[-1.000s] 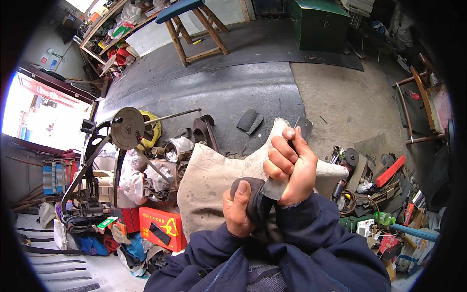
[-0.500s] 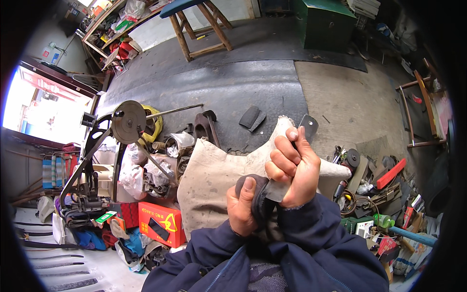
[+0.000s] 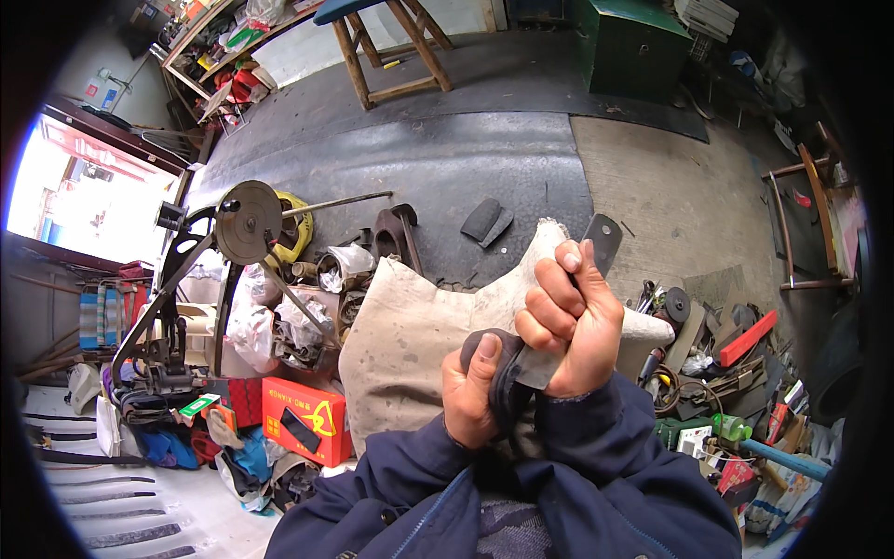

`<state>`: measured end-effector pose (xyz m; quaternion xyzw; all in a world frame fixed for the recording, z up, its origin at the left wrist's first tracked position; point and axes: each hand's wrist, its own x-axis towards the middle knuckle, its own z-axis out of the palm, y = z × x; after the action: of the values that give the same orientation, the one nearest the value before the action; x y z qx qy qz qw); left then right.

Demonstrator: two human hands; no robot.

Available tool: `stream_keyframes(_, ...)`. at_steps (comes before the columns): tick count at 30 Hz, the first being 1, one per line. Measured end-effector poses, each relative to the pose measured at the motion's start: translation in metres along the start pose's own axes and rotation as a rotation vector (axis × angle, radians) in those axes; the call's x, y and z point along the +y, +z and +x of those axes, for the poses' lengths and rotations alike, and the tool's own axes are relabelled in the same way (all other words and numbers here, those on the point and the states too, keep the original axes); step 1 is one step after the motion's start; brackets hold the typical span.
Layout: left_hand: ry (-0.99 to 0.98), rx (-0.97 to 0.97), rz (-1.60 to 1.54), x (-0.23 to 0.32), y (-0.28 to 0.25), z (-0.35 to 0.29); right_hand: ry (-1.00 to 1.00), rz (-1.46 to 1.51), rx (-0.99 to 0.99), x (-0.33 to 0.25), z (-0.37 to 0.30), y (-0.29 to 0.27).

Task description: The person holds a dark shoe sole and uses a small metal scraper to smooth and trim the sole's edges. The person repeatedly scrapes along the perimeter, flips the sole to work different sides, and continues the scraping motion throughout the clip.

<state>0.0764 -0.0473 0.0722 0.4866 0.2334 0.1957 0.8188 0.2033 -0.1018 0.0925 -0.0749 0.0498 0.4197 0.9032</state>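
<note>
My right hand [image 3: 579, 321] is closed round a flat metal knife [image 3: 535, 369]. Its dark end with small holes sticks out above my fist, and its broad pale blade shows below. The blade lies against a dark, rounded piece, possibly a shoe [image 3: 506, 371], which my left hand [image 3: 471, 396] grips with the thumb up on its side. Much of that dark piece is hidden by my hands and sleeves. Under both hands a stained beige cloth [image 3: 400, 326] is spread over my lap.
To the left stands a black hand-cranked machine with a round wheel [image 3: 248, 222]. A red box [image 3: 303, 419] with a phone on it sits near my left arm. Tools and scraps [image 3: 736, 345] are heaped at right. Dark offcuts [image 3: 486, 224] lie on the floor, beyond them a wooden stool [image 3: 396, 56].
My hands and the knife have shifted slightly rightward, and a little more of the knife's dark end shows above my right fist. Both grips are unchanged. The whole view has moved slightly.
</note>
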Motion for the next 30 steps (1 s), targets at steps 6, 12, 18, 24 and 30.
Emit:
stream_keyframes(6,-0.008,-0.020,-0.018,-0.002,-0.002,0.002,-0.014,-0.056,-0.048,0.000,-0.001,0.003)
stream_keyframes(12,-0.017,-0.041,0.002,-0.003,-0.005,0.001,0.039,-0.070,-0.067,-0.002,-0.002,0.003)
stream_keyframes(18,0.001,-0.021,-0.084,-0.004,0.001,0.002,0.083,-0.111,-0.107,0.000,-0.001,0.005)
stream_keyframes(24,0.025,0.005,-0.123,-0.002,0.006,0.004,0.060,-0.323,-0.190,-0.001,-0.007,0.006)
stream_keyframes(30,-0.132,0.069,-0.194,0.001,-0.002,0.022,-0.037,0.084,-0.005,-0.020,0.011,-0.011)
